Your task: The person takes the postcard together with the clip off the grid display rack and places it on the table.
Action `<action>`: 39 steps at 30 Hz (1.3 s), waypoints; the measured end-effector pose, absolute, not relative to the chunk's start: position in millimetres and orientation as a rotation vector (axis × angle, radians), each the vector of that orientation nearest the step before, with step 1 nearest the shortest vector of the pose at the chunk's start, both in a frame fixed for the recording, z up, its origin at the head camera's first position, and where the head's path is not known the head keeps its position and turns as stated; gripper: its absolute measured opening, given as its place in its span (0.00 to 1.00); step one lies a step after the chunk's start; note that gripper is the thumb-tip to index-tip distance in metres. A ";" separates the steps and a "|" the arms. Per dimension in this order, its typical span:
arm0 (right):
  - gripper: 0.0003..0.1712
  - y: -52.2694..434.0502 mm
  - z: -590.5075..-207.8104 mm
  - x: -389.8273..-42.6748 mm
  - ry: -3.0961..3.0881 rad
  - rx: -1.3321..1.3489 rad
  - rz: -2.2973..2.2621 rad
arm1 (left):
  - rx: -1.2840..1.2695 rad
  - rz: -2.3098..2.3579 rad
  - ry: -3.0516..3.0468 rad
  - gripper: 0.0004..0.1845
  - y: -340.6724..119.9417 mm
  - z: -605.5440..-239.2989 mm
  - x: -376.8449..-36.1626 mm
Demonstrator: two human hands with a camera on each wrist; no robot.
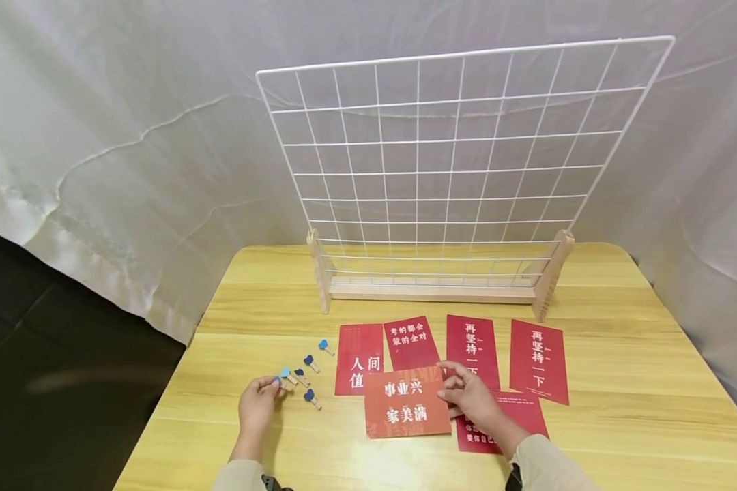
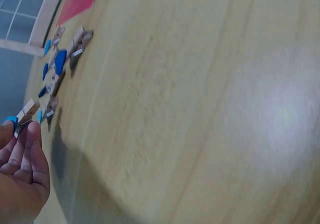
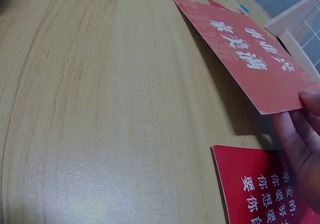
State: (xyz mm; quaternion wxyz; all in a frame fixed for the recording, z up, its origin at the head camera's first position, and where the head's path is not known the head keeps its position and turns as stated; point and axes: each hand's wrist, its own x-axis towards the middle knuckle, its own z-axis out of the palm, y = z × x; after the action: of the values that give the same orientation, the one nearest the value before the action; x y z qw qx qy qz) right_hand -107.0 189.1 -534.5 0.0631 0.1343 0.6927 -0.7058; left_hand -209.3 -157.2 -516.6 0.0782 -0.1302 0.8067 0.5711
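Observation:
My left hand pinches a small wooden clothespin with a blue heart between thumb and fingers, just above the table. Close beside it on the tabletop lie several more heart clothespins, some dark blue and some light blue. With thumb and fingers, my right hand holds an orange-red card by its right edge. White characters are printed on this card, and in the right wrist view it is raised off the table. It partly covers two red cards lying behind it.
A white wire grid rack on a wooden base stands at the back of the wooden table. Several red cards lie in front of it, including one at the right and one partly beneath my right hand.

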 end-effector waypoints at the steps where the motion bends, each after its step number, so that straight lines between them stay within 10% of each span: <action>1: 0.29 189.2 -534.6 -107.0 2.098 0.410 -2.130 | -0.390 1.697 2.413 0.13 -158.6 -516.9 -209.0; 39: 0.03 171.5 -530.5 -105.7 2.201 0.435 -1.847 | -0.245 1.246 2.567 0.10 -168.3 -515.1 -217.0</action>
State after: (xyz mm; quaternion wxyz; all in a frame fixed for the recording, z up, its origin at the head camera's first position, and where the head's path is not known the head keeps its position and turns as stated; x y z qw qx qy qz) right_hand -105.7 171.5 -530.5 0.1176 0.1486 0.7521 -0.6312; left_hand -217.0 -168.3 -515.1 0.1384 -0.0846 0.8877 0.4308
